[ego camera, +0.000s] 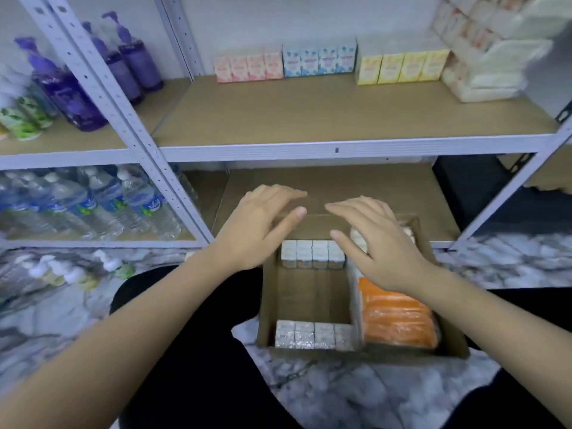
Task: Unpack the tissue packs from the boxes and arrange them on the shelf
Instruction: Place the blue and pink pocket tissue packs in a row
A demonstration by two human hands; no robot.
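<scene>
Tissue packs: three short rows stand at the back of the middle shelf, upper centre of the frame: pink packs [249, 67], blue packs [318, 59] and yellow packs [402, 67], each colour grouped side by side, likely so that the stock reads by colour. More wait in the box below.
Shelf: the metal rack's brown board [309, 116] is bare in front of the rows, so there is room for the next packs to go ahead of or beside those already set.
Box: an open cardboard box [266, 305] sits on the floor between the person's knees, lower centre, close under the shelf, which keeps the lift short.
Orange bundle: a wrapped orange bundle [399, 317] lies along the right side of the box, its far end under the right wrist.
Grey packs, near row: four small packs [312, 335] stand against the near wall of the box.
Grey packs, far row: four more [312, 253] stand across the middle, with a bare gap of box floor between the two rows.
Left hand: the left hand [257, 227] hovers above the far left of the box, fingers spread and nearly straight, holding nothing.
Right hand: the right hand [377, 239] hovers over the far right of the box, fingers loosely extended, empty; both seem poised to reach for the far row.
Side shelves: purple pump bottles [123, 69] and water bottles [93, 202] fill the left of the frame.
</scene>
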